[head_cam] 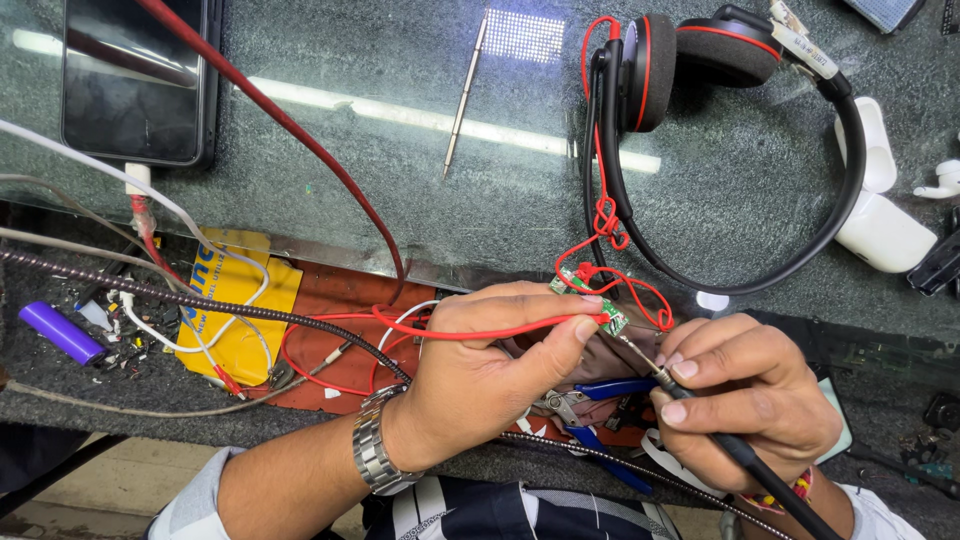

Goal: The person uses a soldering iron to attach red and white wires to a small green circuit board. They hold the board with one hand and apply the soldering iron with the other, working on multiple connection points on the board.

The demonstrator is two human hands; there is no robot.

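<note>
My left hand (490, 370) pinches a thin red wire (480, 333) against a small green circuit board (612, 318) at its fingertips. My right hand (745, 395) grips a black soldering iron (745, 455) like a pen, its metal tip touching the board. Red wires (605, 225) run from the board up to a black and red headset (730, 140) lying on the glass bench top. A metal watch sits on my left wrist.
A phone (135, 80) on a charging cable lies at the back left, a thin metal tool (463, 95) at the centre back. White earbud case (885, 230) at right. Blue-handled pliers (600, 395) under my hands. Purple lighter (60, 332), yellow pad and loose cables at left.
</note>
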